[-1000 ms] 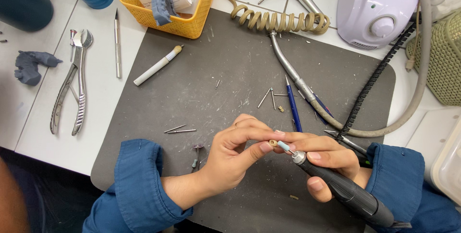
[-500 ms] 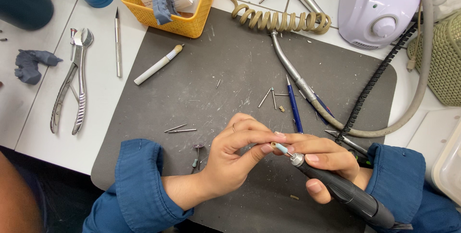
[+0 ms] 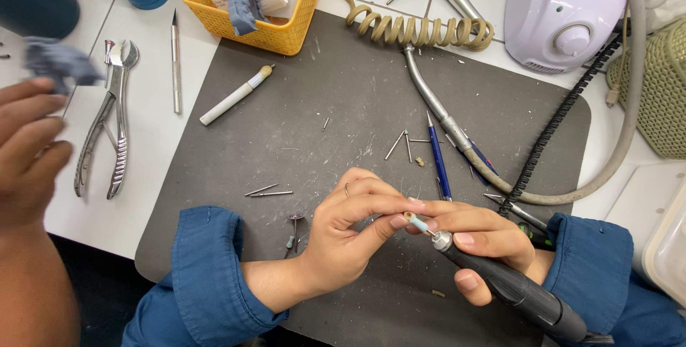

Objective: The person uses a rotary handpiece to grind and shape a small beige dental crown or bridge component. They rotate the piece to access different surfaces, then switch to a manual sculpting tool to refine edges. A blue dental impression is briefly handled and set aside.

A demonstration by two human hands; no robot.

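Right hand point(image 3: 480, 241) grips black rotary handpiece point(image 3: 511, 288) pen-style for control; left hand point(image 3: 348, 234) fingertips pinch its small pale polishing tip point(image 3: 413, 220), steadying it.

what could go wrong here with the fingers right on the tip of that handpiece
The left hand pinches the small bur at the tip of the black handpiece held in the right hand; if it spun, the fingertips could be nicked. Loose burs lie scattered on the grey mat and could roll away or get lost. Another person's hand at the left edge might jostle the metal pliers.
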